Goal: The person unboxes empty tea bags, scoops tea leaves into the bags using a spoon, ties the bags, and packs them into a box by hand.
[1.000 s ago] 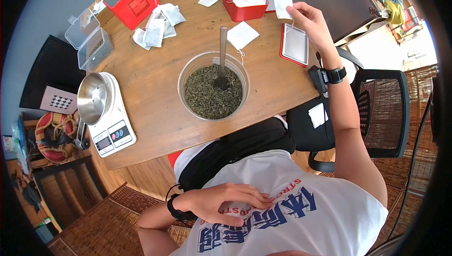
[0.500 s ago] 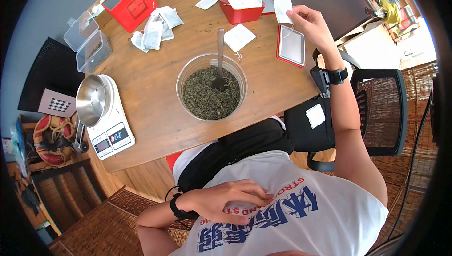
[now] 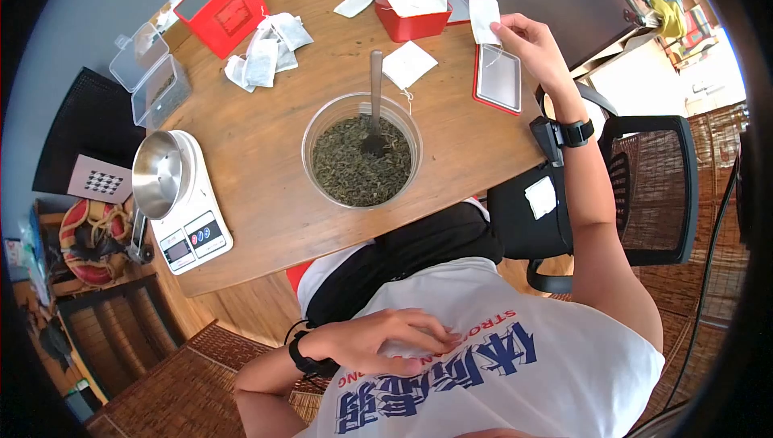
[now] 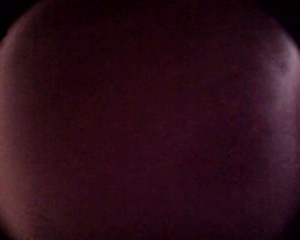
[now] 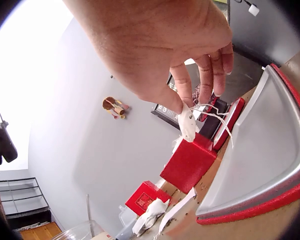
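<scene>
Between thumb and fingers my right hand pinches a white pouch above a red-rimmed tin lid. In the right wrist view the pouch hangs from the fingertips of the hand, its strings trailing over the lid. My left hand rests on the shirt front with fingers spread; the left wrist view is dark. A flat white pouch lies beside a red tin filled with white pouches. A clear tub holds dried leaves and an upright spoon.
A scale bearing a steel bowl stands at the table's left. Behind are a clear hinged box, a tall red tin and several filled pouches. A chair is at the right.
The pinched pouch has lowered slightly toward the lid, and its upper end leans a little. My left hand stays on the shirt. The view has shifted slightly.
</scene>
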Demonstrator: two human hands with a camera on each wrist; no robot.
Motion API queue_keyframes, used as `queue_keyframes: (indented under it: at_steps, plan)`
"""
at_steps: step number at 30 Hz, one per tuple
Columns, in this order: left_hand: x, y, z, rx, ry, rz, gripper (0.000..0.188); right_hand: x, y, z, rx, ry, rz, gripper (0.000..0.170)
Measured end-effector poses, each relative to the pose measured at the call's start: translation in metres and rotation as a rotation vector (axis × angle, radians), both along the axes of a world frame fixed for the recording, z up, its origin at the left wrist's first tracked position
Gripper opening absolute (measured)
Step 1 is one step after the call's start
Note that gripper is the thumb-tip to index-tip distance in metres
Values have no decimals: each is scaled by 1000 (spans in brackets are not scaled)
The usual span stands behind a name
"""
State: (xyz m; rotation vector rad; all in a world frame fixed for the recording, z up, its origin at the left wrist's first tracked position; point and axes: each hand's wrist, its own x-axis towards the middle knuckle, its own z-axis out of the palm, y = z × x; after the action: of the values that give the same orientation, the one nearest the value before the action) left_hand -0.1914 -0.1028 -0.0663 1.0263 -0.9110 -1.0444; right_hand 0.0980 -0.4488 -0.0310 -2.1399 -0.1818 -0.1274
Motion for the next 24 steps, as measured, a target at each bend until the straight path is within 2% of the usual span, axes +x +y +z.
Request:
queue_keyframes:
  at_steps: [5, 9, 12, 14, 19, 23, 24]
  plan:
    - [3, -15, -1, -20, -20, 11, 51, 0, 0, -3, -7, -4, 36, 31]
    - [8, -20, 4, -2, -124, -20, 55, 0, 3, 3, -8, 2, 32, 32]
    - [7, -22, -1, -32, -133, -6, 57, 2, 7, 14, -84, -42, 66, 30]
    - [7, -20, -1, -57, -121, 20, 58, 7, 11, 19, -52, -112, 96, 37]
    - [16, 11, 14, 15, -131, 111, 63, 22, 20, 34, -98, -163, 142, 36]
    - [8, 55, 16, 59, -2, 233, 62, 30, 33, 39, -150, -221, 216, 34]
    - [7, 63, 15, 6, 33, 201, 59, 32, 34, 37, -150, -220, 219, 34]
